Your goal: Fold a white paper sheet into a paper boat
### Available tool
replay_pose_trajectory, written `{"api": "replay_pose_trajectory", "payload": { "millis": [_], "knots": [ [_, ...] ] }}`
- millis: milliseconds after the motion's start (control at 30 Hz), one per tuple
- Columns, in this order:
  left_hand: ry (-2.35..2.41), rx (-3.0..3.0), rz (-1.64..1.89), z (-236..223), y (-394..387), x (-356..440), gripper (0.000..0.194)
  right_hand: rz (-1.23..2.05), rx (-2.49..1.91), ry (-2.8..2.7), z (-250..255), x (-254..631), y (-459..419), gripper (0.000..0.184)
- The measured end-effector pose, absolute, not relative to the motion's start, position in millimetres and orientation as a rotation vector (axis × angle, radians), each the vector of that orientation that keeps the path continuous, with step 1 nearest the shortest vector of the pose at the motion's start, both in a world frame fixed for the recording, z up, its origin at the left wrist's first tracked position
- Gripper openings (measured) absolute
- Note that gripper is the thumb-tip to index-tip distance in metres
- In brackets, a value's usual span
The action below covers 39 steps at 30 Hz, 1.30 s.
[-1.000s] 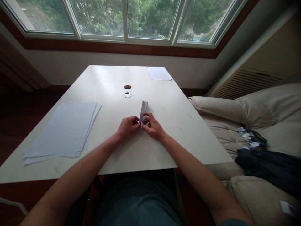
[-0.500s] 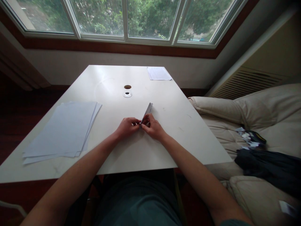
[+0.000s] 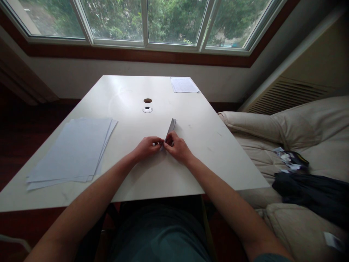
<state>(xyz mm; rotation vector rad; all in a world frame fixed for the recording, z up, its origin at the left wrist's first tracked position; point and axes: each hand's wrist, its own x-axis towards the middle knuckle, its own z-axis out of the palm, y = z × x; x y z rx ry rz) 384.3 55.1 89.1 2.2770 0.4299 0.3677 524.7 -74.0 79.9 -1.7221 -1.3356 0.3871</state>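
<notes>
Fold: slim piece of folded grey-white paper (image 3: 171, 125), located between the fingertips over the smooth white surface (image 3: 163, 178); its far end projects forward, tilted to the right. Contact of its near end with the surface is hidden.
Left hand (image 3: 149, 146): fingertips narrowed together on the near end of the paper; exact finger placement is not fully visible.
Right hand (image 3: 176, 146): fingers curled, thumb and fingertips holding the paper along its right side, just beside the other hand.
Stack: loose, uneven layers of large white paper sheets (image 3: 71, 149), lying flat left of both hands, well apart from them.
Far corner: small pile of white sheets with faint marks (image 3: 184, 85), flat at the far right.
Crease risk: judged moderate; uneven pressure from the two hands could set a crooked edge or crumple the thin layers.
Slip risk: the unsupported far end could spring open if either pinch loosens.
Tear risk: judged low; opposed pulling at the near end would be the cause.
</notes>
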Motion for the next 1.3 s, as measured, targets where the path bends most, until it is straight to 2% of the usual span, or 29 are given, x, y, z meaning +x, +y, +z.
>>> {"api": "replay_pose_trajectory", "payload": {
  "millis": [167, 400, 667, 833, 967, 1167, 1233, 1300],
  "knots": [
    [0.420, 2.305, 0.379, 88, 55, 385, 0.029, 0.215, -1.879, -1.411, 79, 525, -73, 0.014],
    [0.417, 2.276, 0.396, 87, 52, 384, 0.030, 0.051, -2.085, -1.554, 83, 522, -75, 0.023],
    [0.365, 2.315, 0.495, 81, 55, 387, 0.017, -0.062, -2.235, -1.663, 91, 516, -77, 0.021],
    [0.351, 2.311, 0.554, 77, 58, 388, 0.020, -0.167, -2.262, -1.678, 91, 516, -78, 0.015],
    [0.425, 2.373, 0.640, 82, 61, 386, 0.022, -0.123, -2.223, -1.671, 91, 525, -80, 0.013],
    [0.756, 2.409, 0.895, 92, 78, 377, 0.019, 0.149, -2.082, -1.713, 91, 543, -86, 0.014],
    [0.874, 2.395, 0.955, 92, 86, 374, 0.026, 0.212, -2.044, -1.720, 92, 547, -87, 0.013],
    [0.927, 2.405, 0.920, 92, 94, 371, 0.041, 0.254, -2.025, -1.708, 93, 548, -88, 0.012]
  ]
}}
